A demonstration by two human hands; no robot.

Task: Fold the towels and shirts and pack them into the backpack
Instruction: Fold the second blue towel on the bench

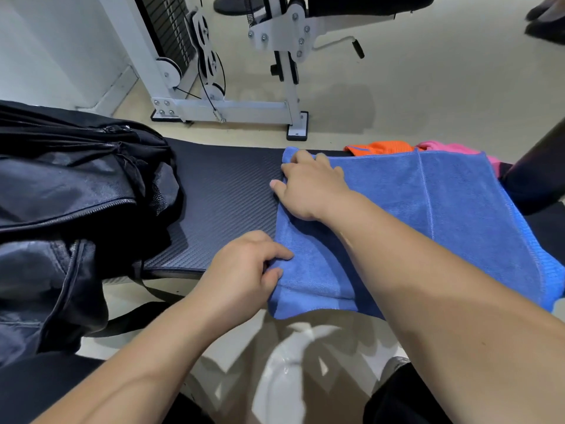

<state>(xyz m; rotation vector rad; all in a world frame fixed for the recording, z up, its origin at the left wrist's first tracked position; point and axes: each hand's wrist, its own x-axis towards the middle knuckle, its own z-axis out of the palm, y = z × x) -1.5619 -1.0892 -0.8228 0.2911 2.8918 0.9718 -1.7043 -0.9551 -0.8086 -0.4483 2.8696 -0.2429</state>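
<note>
A blue towel (443, 206), partly folded over itself, lies on the black padded bench (226, 194). My left hand (244, 276) pinches its near left corner between thumb and fingers. My right hand (308, 188) holds the far left edge, fingers curled over the fold. A black backpack (70, 203) sits on the bench's left end, its zips partly open. An orange garment (382, 147) and a pink one (449, 147) lie behind the towel.
A white weight machine (226, 75) stands on the pale floor beyond the bench. A dark padded part (538, 175) rises at the right edge. Someone's dark shoes (547, 22) show at the top right. My legs are below.
</note>
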